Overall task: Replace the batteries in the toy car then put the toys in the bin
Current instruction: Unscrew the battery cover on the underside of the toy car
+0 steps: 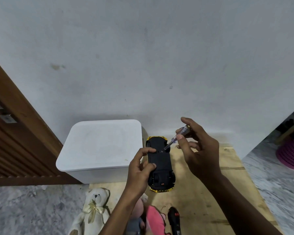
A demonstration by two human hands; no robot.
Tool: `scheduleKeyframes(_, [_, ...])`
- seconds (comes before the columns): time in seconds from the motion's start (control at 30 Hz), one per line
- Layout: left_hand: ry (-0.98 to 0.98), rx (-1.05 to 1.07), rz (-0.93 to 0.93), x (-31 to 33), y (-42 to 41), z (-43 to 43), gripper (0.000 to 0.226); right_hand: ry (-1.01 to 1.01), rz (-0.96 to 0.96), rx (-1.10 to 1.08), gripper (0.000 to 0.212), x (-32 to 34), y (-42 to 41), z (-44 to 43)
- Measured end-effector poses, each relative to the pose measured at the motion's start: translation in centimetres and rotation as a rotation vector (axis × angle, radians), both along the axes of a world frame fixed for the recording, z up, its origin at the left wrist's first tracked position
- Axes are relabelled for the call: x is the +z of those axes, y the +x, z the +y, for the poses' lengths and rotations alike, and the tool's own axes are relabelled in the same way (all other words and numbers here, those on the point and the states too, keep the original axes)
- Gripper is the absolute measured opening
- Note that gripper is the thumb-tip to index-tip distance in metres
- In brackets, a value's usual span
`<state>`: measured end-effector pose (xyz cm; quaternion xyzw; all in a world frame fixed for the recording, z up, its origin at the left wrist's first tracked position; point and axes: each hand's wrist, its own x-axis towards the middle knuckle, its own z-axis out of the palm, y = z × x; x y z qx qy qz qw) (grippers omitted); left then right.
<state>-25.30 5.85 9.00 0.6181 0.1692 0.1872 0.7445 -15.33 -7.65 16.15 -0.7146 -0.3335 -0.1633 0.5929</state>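
We grip upturned toy car (159, 161) in left hand (141, 169), pinch screwdriver (172, 142) in right hand (200, 150), tip at underside. Likely step 1: unscrewing battery cover. Next: seat tip, turn.

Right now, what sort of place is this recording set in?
Probably a room in a home, seen at floor level: a wooden door, a white lidded storage bin and a white teddy bear.

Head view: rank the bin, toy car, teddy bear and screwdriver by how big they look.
1. bin
2 and 3. toy car and teddy bear look about alike; the bear is cut off at the frame's edge, so no ranking.
4. screwdriver
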Motion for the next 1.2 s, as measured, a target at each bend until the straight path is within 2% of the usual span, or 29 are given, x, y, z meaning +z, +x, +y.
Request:
scheduleKeyframes(0.17, [-0.002,-0.012,-0.013,0.1,0.1,0.0,0.035,0.01,-0.055,-0.005,0.038,0.4,0.2,0.1])
scheduleKeyframes(0.33, [-0.006,-0.004,-0.001,0.3,0.2,0.0,0.036,-0.024,-0.06,0.055,0.052,0.0,0.6,0.1])
scheduleKeyframes(0.5, [-0.004,0.0,0.004,0.3,0.2,0.1,0.035,-0.039,-0.045,0.093,0.058,0.2,0.3,0.2])
scheduleKeyframes(0.7, [0.01,-0.005,-0.009,0.7,0.5,0.1,0.036,-0.058,-0.098,0.023,0.04,0.5,0.0,0.5])
scheduleKeyframes(0.77, [0.011,-0.004,-0.004,0.7,0.5,0.1,0.036,-0.051,-0.08,0.005,0.048,0.5,-0.1,0.6])
scheduleKeyframes(0.87, [0.006,-0.008,-0.004,1.0,0.4,0.2,0.037,0.003,0.005,0.032,0.075,0.7,-0.2,0.6])
scheduleKeyframes(0.9, [0.001,-0.007,-0.003,1.0,0.4,0.2,0.038,0.021,0.045,0.053,0.076,0.8,-0.2,0.5])
scheduleKeyframes(1.03, [-0.003,-0.002,0.002,0.7,0.4,0.4,0.037,0.015,0.047,0.094,0.057,0.7,0.0,0.5])
scheduleKeyframes(1.2, [-0.009,-0.001,0.008,0.5,0.6,0.4,0.036,0.004,-0.111,0.016,0.044,1.3,-0.1,0.8])
